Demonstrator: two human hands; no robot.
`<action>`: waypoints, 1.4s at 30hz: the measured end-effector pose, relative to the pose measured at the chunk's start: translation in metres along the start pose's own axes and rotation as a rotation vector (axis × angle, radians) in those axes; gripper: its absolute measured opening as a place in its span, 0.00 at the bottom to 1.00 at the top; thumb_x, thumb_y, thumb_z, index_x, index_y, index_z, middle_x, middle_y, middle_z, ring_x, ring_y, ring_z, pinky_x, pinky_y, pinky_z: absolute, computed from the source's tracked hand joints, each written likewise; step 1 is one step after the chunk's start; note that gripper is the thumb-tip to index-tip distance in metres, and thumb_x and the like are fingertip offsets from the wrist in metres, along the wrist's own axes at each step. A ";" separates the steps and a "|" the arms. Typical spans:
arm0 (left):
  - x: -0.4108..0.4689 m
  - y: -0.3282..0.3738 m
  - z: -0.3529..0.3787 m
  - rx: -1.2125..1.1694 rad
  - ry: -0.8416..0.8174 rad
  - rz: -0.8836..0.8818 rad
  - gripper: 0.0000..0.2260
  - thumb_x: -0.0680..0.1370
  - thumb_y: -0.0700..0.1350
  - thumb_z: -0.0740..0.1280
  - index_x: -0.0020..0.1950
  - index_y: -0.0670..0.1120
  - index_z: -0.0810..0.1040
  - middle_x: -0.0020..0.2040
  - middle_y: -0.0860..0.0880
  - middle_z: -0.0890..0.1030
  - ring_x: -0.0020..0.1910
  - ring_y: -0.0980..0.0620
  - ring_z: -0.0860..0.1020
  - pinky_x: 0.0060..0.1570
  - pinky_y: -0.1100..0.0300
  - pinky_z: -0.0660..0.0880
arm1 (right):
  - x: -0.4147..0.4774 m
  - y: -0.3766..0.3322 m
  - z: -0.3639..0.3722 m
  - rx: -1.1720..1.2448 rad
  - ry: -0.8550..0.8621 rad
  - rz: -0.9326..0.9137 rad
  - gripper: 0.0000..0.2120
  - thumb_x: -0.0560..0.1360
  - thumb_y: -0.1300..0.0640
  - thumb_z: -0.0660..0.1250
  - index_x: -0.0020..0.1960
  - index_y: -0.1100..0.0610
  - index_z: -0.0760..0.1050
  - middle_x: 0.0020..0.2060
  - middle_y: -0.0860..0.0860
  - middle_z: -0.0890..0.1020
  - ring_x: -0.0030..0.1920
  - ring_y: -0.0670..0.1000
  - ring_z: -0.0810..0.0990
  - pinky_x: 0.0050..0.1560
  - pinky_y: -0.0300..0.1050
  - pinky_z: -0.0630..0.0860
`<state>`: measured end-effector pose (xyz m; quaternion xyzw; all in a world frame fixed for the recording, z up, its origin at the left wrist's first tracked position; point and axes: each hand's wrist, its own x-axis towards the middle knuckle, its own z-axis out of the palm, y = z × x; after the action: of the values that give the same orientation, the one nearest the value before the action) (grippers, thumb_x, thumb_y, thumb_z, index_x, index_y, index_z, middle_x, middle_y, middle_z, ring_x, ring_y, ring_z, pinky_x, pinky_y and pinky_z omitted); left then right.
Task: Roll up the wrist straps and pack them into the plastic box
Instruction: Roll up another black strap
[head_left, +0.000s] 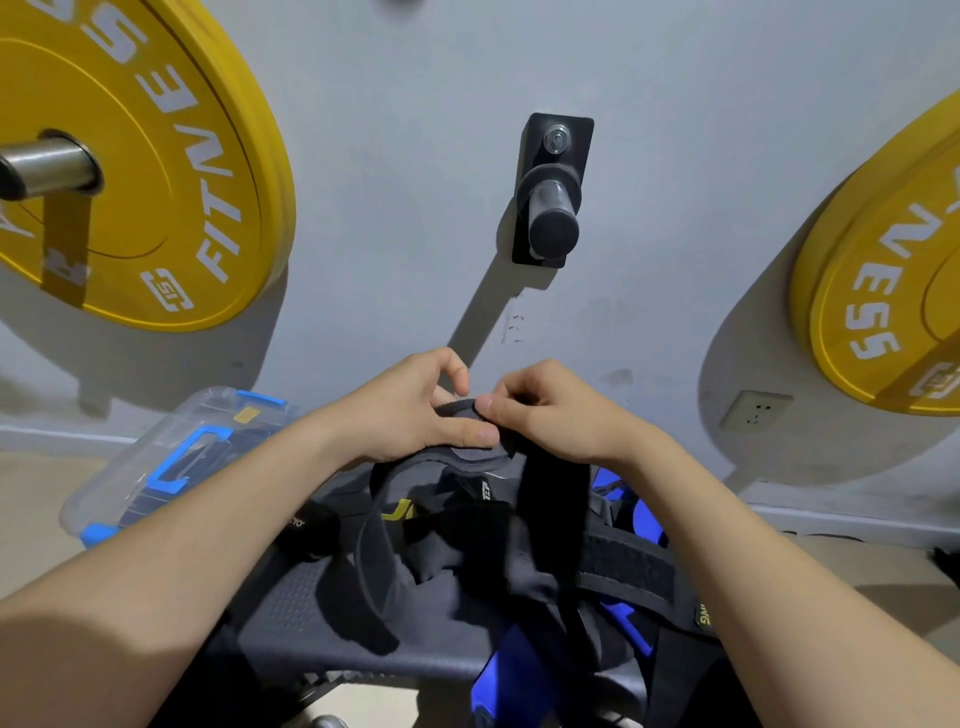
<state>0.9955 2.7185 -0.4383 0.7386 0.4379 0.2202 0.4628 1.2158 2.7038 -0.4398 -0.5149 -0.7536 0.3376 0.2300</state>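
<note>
- Black wrist strap (551, 493) — you hold its top end between both hands above the bench. The left hand (415, 410) pins it under the thumb and the right hand (550, 410) pinches it with thumb and curled fingers. The rest hangs down toward the pad.
- The bench pad (306, 597) carries a heap of other straps (457, 551), black and blue, across its far end and right edge; only its near-left part is bare.
- The clear plastic box (130, 483), with blue latches and handle, sits past the pad's far-left corner — dark shapes show through its wall, too blurred to identify.
- Behind it all, a yellow weight plate (156, 156) hangs on the grey wall.
</note>
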 end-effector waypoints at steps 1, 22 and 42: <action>-0.002 0.000 -0.002 0.000 -0.006 -0.021 0.26 0.72 0.49 0.84 0.57 0.48 0.69 0.38 0.53 0.87 0.32 0.58 0.81 0.33 0.67 0.75 | -0.002 0.001 -0.001 -0.012 -0.050 0.008 0.21 0.85 0.49 0.68 0.36 0.56 0.74 0.26 0.45 0.70 0.28 0.45 0.65 0.32 0.39 0.64; 0.000 0.000 0.009 0.437 0.627 0.240 0.08 0.84 0.43 0.66 0.51 0.53 0.85 0.37 0.58 0.83 0.41 0.50 0.80 0.41 0.56 0.73 | 0.001 -0.025 0.003 0.621 0.180 0.268 0.26 0.79 0.36 0.71 0.32 0.54 0.81 0.28 0.51 0.78 0.27 0.50 0.76 0.34 0.41 0.74; 0.006 -0.029 0.020 0.119 -0.080 -0.570 0.16 0.77 0.52 0.76 0.54 0.40 0.85 0.35 0.45 0.86 0.31 0.47 0.84 0.40 0.49 0.86 | -0.007 -0.042 0.000 0.917 0.468 -0.085 0.12 0.80 0.62 0.75 0.62 0.59 0.83 0.44 0.56 0.88 0.43 0.54 0.87 0.43 0.51 0.87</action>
<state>1.0001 2.7194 -0.4734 0.6196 0.6214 0.0261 0.4789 1.1926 2.6871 -0.4085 -0.3918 -0.4768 0.4996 0.6079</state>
